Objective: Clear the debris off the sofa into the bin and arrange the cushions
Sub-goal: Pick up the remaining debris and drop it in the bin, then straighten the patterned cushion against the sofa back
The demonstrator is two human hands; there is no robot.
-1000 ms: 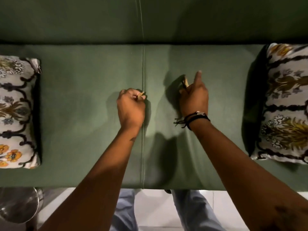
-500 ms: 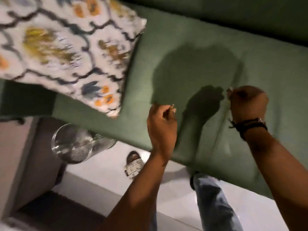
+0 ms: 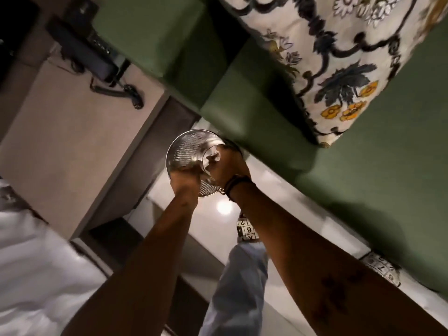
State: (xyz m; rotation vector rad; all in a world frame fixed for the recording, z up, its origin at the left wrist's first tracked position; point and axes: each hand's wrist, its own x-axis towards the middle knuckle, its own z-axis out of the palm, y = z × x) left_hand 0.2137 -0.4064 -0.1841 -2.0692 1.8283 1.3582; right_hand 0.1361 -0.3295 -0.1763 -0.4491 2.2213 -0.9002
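A round perforated metal bin stands on the floor by the left end of the green sofa. Both my hands are over its mouth. My left hand is curled at the near rim. My right hand, with dark bands at the wrist, reaches in from the sofa side. The picture is blurred, so no debris shows in either hand and I cannot see how the fingers are held. A floral cushion lies on the sofa seat above the bin.
A beige cabinet stands left of the bin, with a black corded phone on top. White bedding is at lower left. My leg in light jeans and patterned slippers are on the glossy white floor.
My view has swung left from the sofa seat to the bin. Both hands, which pinched small bits of debris on the seat, have moved over the bin's mouth.
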